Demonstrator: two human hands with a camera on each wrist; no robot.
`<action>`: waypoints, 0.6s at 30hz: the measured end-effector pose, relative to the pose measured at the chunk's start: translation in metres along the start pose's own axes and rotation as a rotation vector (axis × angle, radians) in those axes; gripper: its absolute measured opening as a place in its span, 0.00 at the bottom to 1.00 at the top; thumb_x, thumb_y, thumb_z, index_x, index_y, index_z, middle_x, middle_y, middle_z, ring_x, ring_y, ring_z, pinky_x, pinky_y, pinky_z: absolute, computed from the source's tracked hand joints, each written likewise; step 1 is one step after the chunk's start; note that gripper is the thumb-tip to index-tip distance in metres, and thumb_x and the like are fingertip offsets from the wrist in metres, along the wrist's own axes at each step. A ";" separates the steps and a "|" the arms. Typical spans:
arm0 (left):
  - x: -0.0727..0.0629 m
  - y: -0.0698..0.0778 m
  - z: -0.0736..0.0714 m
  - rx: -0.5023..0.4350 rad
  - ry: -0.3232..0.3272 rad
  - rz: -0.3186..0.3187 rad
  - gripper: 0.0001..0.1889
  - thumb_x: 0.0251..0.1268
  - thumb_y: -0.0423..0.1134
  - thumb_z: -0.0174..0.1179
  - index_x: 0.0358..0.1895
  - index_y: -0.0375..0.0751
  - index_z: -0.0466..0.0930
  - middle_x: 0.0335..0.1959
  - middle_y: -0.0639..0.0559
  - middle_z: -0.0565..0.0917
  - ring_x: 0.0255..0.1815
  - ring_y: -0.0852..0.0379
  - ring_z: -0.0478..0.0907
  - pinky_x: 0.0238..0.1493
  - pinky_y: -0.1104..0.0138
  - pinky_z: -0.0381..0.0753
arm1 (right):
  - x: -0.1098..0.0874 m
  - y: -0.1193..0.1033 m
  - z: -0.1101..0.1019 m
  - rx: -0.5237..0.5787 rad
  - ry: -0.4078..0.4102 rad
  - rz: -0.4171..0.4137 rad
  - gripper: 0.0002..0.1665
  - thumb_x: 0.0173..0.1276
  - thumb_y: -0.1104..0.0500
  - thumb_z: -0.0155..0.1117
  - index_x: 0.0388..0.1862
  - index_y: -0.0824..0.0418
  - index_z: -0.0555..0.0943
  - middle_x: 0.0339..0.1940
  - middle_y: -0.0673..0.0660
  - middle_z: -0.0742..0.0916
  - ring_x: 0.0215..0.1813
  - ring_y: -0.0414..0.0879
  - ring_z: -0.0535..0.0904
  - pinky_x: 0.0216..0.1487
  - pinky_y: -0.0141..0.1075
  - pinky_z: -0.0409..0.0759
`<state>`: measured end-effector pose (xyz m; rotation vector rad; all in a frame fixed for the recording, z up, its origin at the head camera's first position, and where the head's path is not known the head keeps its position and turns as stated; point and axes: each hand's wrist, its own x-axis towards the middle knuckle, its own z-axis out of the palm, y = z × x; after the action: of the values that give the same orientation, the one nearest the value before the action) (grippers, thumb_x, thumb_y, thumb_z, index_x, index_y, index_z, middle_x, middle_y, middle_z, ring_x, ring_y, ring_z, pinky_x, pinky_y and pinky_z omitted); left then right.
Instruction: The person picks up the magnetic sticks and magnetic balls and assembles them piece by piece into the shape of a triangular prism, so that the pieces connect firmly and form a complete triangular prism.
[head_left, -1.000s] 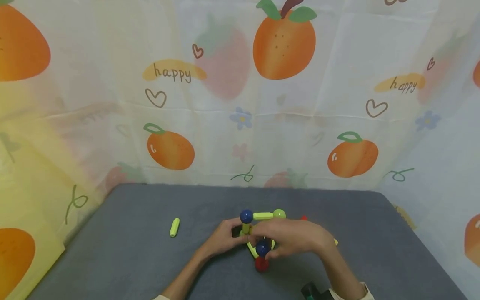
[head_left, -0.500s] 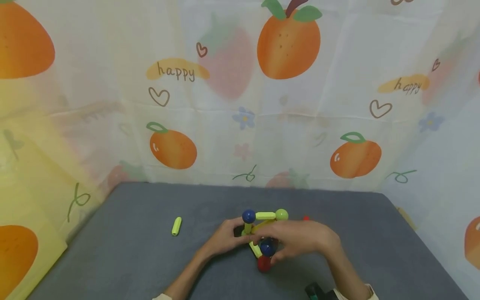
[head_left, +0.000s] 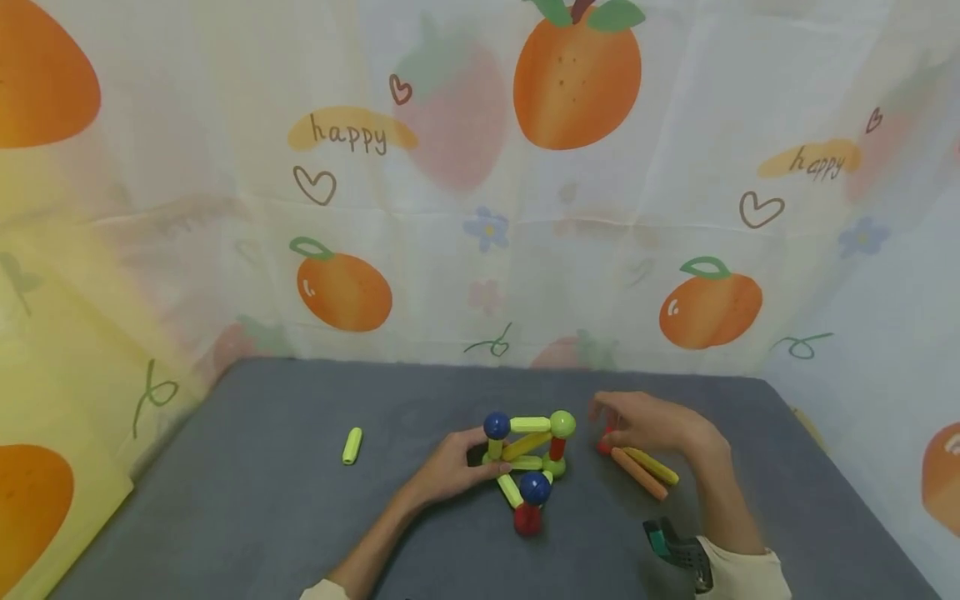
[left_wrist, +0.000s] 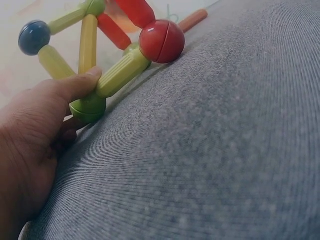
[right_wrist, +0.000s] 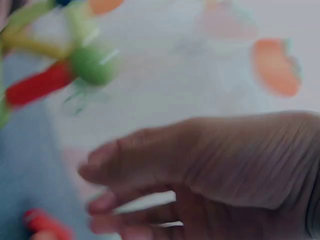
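Note:
A framework of toy rods and balls [head_left: 529,425] stands on the grey tabletop. Two blue balls, several green balls and a red ball [left_wrist: 162,41] join its yellow-green, yellow and red rods. My left hand [head_left: 448,465] grips its lower left corner. In the left wrist view, the thumb presses where rods meet a green ball [left_wrist: 88,109], with fingers partly hidden behind. My right hand [head_left: 651,421] hovers to the right of the framework, fingers bent loosely and apart, over a red piece [head_left: 605,442] partly covered by it. In the right wrist view, nothing shows between its fingers [right_wrist: 102,202].
An orange rod [head_left: 639,473] and a yellow rod [head_left: 651,465] lie beside the right hand. One yellow-green rod [head_left: 352,446] lies alone to the left. A fruit-printed cloth [head_left: 480,275] hangs behind the table [head_left: 240,500].
My right hand has left the framework's front blue ball and moved right to the red piece, uncovering the orange and yellow rods. The left hand keeps its grip.

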<state>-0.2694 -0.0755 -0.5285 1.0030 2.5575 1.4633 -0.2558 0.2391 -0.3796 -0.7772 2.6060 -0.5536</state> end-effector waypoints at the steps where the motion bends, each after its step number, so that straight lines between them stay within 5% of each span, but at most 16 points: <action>1: 0.000 0.000 0.000 0.006 0.000 -0.001 0.12 0.70 0.51 0.70 0.51 0.53 0.86 0.48 0.57 0.89 0.51 0.63 0.84 0.59 0.65 0.81 | 0.005 0.007 0.005 -0.030 0.001 0.037 0.15 0.72 0.66 0.68 0.55 0.59 0.80 0.48 0.57 0.85 0.44 0.43 0.79 0.45 0.39 0.80; 9: 0.001 -0.002 0.001 0.018 0.006 -0.005 0.12 0.70 0.51 0.69 0.51 0.54 0.86 0.49 0.58 0.90 0.53 0.61 0.85 0.61 0.62 0.81 | 0.037 0.035 0.035 -0.172 0.055 0.167 0.14 0.65 0.73 0.68 0.50 0.65 0.85 0.49 0.61 0.86 0.51 0.56 0.83 0.50 0.49 0.84; 18: 0.002 -0.001 0.001 0.008 0.001 -0.005 0.13 0.70 0.52 0.69 0.52 0.54 0.86 0.49 0.58 0.90 0.52 0.62 0.85 0.60 0.63 0.81 | 0.043 0.036 0.037 -0.182 0.128 0.165 0.06 0.68 0.70 0.70 0.40 0.61 0.84 0.36 0.53 0.86 0.36 0.44 0.78 0.38 0.41 0.79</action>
<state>-0.2709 -0.0737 -0.5292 0.9966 2.5672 1.4542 -0.2884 0.2327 -0.4380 -0.5897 2.8365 -0.3325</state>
